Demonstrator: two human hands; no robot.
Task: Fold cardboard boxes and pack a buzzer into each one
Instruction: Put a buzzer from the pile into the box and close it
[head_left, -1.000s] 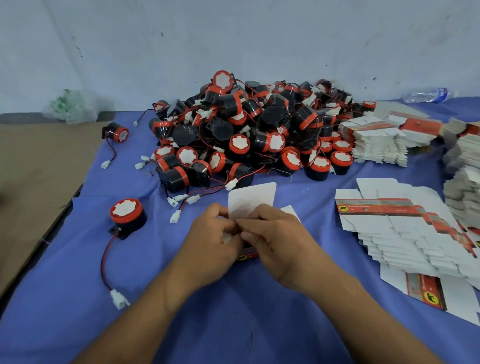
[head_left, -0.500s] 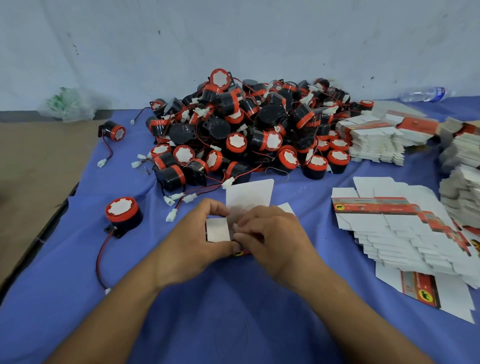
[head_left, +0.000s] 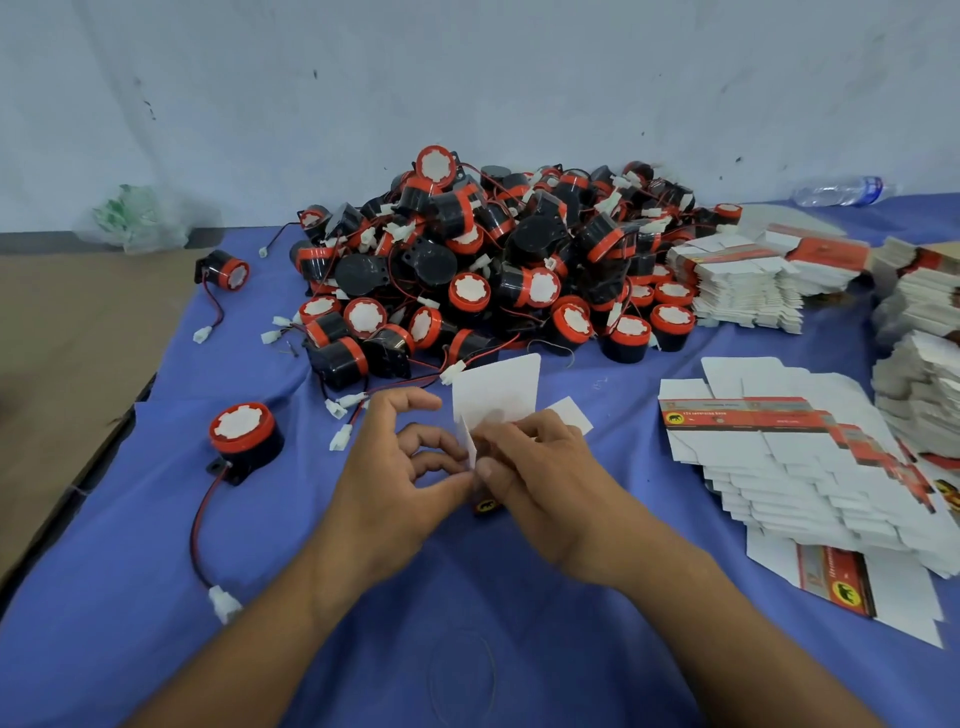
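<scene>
**As the small white side flap (head_left: 466, 441) stands up, the white die-cut cardboard box blank (head_left: 496, 395) starts to take shape**

Half a second ago that side flap lay flat on the blue cloth (head_left: 363, 649) under the left thumb; now it is raised on edge and shows as a thin white sliver between the two hands. The left hand (head_left: 395, 478) has also loosened. Its forefinger arches up and touches nothing, its other fingers are curled with their tips at the flap, and its thumb presses the lower edge of the card. The right hand (head_left: 540, 483) lies curled over the box blank, pinching it between thumb and forefinger just beside the left thumb. The tall rounded panel rises behind the knuckles, and a second small flap pokes out to the right.

I judge this to be the first fold of the bottom closure. The box blank is not yet a closed shape, so nothing can go in.

The nearest black cylindrical buzzer with a red rim and white face (head_left: 243, 434) sits alone on the cloth, well to the left of the left hand, its red-and-black wire trailing toward the viewer. The big heap of matching buzzers (head_left: 493, 270) lies beyond the hands. A fanned stack of flat printed box blanks (head_left: 779, 447) waits on the right.
</scene>
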